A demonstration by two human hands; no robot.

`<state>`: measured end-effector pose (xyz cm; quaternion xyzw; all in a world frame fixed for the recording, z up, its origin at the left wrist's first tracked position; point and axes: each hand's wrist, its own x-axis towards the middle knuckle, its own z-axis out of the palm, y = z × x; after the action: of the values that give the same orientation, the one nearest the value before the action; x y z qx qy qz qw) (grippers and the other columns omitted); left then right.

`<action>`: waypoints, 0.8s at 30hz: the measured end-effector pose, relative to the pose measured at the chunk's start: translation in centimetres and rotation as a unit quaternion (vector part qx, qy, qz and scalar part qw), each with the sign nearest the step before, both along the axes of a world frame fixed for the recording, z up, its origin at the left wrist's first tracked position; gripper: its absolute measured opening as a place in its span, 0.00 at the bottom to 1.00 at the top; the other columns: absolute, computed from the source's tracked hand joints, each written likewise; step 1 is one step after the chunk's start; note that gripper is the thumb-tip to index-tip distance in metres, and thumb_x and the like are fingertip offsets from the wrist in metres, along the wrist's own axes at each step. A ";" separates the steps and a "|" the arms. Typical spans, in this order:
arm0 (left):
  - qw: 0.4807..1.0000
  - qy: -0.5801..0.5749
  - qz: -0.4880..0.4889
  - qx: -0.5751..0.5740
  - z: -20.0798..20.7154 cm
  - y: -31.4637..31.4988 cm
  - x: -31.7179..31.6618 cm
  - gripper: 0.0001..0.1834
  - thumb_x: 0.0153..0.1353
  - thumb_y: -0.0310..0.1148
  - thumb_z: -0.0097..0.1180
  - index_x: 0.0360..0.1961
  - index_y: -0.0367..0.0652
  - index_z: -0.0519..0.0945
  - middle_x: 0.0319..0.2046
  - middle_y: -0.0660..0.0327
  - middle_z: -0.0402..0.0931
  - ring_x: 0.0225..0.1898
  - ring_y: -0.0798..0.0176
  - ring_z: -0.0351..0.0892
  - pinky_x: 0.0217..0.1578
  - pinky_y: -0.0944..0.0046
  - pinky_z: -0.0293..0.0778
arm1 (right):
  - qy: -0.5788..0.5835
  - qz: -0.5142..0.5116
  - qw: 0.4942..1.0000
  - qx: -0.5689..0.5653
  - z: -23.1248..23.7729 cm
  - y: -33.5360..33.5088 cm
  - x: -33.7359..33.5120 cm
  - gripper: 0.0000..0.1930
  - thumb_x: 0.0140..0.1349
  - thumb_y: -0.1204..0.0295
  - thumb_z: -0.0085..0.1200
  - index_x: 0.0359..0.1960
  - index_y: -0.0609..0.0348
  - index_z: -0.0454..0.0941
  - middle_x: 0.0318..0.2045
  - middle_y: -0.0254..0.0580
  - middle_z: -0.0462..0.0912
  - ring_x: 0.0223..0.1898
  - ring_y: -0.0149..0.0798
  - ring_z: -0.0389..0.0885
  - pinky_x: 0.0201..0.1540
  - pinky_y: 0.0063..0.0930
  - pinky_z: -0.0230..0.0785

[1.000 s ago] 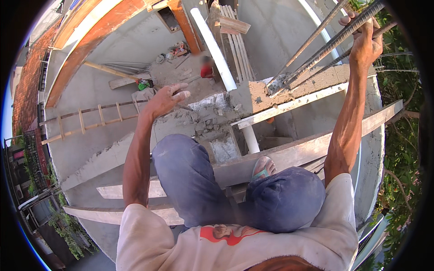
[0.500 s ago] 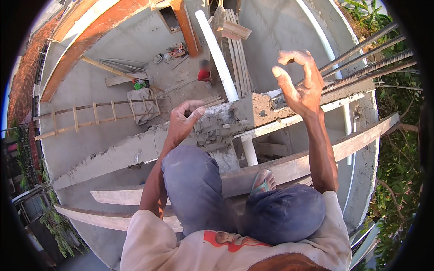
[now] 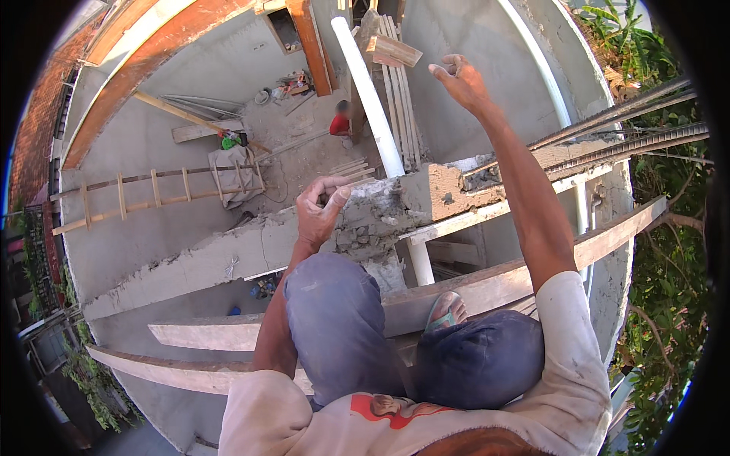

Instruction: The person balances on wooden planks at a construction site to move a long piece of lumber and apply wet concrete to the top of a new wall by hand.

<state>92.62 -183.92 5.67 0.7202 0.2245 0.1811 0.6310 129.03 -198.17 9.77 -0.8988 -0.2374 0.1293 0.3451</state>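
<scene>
My left hand hovers just over the broken, rubble-strewn stretch of the concrete beam, close to my raised left knee. Its fingers are bent, with the thumb standing apart and nothing visible between them. My right hand is stretched far forward over the drop beyond the beam, apart from everything. Its fingers curl loosely and the thumb points ahead; no object shows in it. Beneath my right forearm, steel reinforcing bars run along the beam's mortared right part.
I squat on curved wooden planks. A white pipe rises past the beam. Far below are a person in red, a wooden ladder and a draped grey sheet. Greenery borders the right side.
My right hand has swung forward and left, away from the bars, its wide C-shaped grip now more curled. My left hand has shifted slightly right and down.
</scene>
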 end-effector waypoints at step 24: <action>0.982 -0.084 0.065 0.158 -4.2 -0.2 0.7 0.20 0.72 0.45 0.52 0.47 0.34 0.77 0.43 0.59 0.74 0.30 0.71 0.72 0.31 0.70 0.70 | -0.018 -0.158 0.973 0.169 -2.9 3.6 8.5 0.53 0.52 0.48 0.70 0.70 0.69 0.54 0.62 0.62 0.68 0.62 0.53 0.71 0.61 0.41 0.69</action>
<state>93.30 -184.12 1.51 0.7772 0.1853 0.3146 0.5125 137.51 -194.58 6.83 -0.8555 -0.1170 0.0149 0.5042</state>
